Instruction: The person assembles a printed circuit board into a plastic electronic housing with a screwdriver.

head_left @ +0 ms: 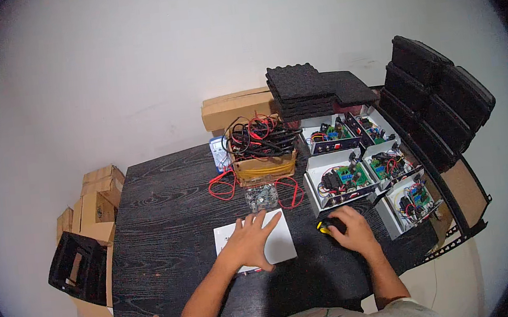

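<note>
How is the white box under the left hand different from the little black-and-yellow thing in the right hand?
Colour: the white rectangular box is mostly plain white; the small black-and-yellow object is dark with bright yellow.
Size: the box is much bigger than the object.
Pose: the box lies on the black wood-grained table under the spread left hand; the object is held in the right hand.
Both are partly covered by a hand.

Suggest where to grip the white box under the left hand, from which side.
I'd take the white box by its right edge, coming in from the right: that edge is straight and uncovered, with bare tabletop beside it. The top is broad and flat, likely hard to pinch, and the left hand spreads over it. The far edge looks tighter, with the small parts close by.
</note>
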A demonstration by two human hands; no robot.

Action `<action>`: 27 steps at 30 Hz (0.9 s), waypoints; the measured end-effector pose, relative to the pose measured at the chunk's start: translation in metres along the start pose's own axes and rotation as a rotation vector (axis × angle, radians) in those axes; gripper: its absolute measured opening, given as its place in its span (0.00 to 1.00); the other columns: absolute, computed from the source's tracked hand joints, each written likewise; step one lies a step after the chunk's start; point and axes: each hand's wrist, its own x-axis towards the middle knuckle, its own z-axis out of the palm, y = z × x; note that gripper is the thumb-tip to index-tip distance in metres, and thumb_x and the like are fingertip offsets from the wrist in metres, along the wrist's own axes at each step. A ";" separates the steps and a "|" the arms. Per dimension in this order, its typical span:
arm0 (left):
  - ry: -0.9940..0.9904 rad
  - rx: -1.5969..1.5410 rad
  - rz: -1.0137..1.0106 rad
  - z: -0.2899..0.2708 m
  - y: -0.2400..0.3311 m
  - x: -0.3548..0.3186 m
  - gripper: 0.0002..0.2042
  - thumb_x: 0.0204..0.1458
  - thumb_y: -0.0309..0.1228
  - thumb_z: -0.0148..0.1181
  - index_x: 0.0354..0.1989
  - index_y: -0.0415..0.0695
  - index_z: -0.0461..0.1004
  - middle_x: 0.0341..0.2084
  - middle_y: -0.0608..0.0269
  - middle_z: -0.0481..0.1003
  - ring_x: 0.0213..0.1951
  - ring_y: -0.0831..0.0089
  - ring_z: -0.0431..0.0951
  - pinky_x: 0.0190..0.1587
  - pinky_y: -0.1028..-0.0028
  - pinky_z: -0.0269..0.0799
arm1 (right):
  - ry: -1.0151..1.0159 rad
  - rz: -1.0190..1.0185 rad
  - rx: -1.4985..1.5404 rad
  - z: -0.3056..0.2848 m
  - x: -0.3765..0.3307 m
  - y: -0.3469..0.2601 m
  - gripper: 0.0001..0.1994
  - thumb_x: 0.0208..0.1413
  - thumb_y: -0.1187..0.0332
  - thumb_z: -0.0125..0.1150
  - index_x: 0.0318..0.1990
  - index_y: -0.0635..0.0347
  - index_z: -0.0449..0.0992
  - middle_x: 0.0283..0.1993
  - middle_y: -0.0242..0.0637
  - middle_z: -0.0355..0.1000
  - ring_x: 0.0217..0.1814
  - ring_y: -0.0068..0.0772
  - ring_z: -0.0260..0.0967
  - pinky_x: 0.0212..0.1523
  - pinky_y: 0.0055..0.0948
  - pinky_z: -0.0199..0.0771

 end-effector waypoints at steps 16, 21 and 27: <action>0.258 -0.169 -0.033 -0.040 -0.060 -0.032 0.66 0.32 0.59 0.79 0.78 0.38 0.47 0.72 0.33 0.55 0.73 0.36 0.55 0.72 0.40 0.50 | -0.531 -0.500 -0.085 0.101 0.072 -0.086 0.56 0.42 0.40 0.77 0.75 0.57 0.57 0.78 0.68 0.44 0.81 0.68 0.42 0.75 0.73 0.36; 0.450 -0.326 -0.097 -0.063 -0.075 -0.055 0.47 0.49 0.50 0.71 0.74 0.40 0.59 0.74 0.40 0.56 0.75 0.45 0.54 0.75 0.53 0.50 | -0.614 -0.568 -0.081 0.117 0.085 -0.115 0.60 0.32 0.43 0.82 0.75 0.55 0.58 0.77 0.68 0.46 0.81 0.70 0.43 0.74 0.75 0.36; 0.494 -0.350 -0.048 -0.075 -0.061 -0.055 0.37 0.49 0.45 0.70 0.68 0.42 0.69 0.67 0.45 0.68 0.70 0.48 0.65 0.74 0.52 0.54 | -0.561 -0.545 0.000 0.117 0.085 -0.123 0.61 0.24 0.50 0.85 0.73 0.56 0.61 0.72 0.64 0.55 0.76 0.65 0.52 0.73 0.69 0.45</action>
